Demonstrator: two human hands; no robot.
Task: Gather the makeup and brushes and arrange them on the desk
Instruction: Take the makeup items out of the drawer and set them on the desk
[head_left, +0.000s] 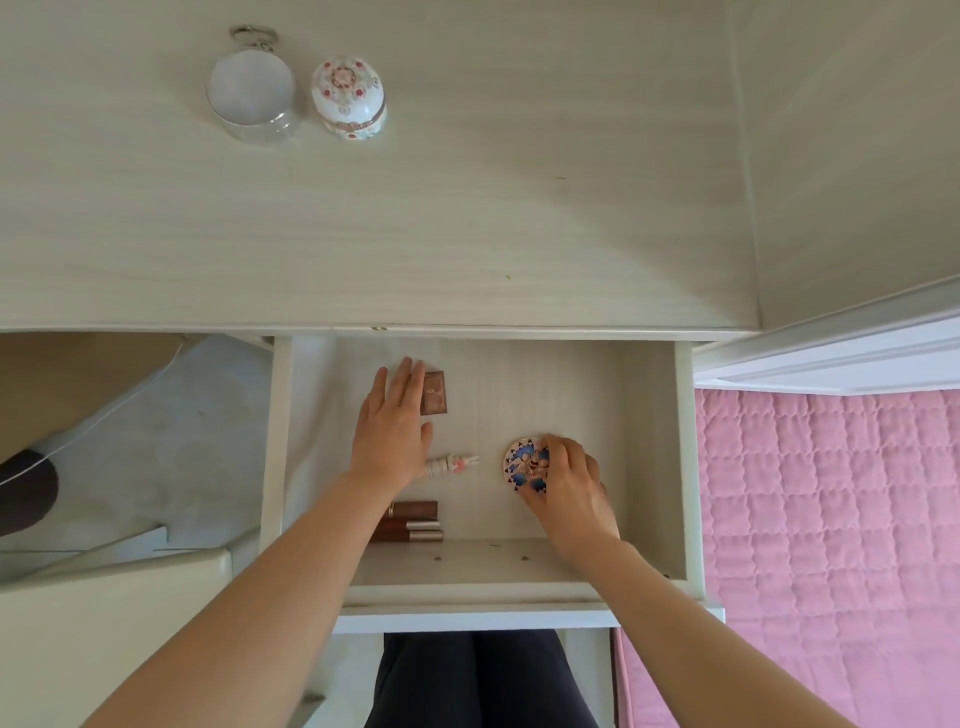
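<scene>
Your body, as it shows:
- Left hand (392, 426): bare, with all five fingers in view.
- Left forearm (249, 597): bare from the wrist to the bottom edge.
- Right hand (571, 488): bare.
- Right forearm (701, 639): bare to the bottom edge.
- Trousers (483, 680): dark, near black, plain cloth. You see two legs with a darker fold between them.

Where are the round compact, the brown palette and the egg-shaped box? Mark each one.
round compact (519, 465): head view, exposed patterned lid.
brown palette (436, 395): head view, middle of cover.
egg-shaped box (347, 93): head view, top of flowered lid.
</scene>
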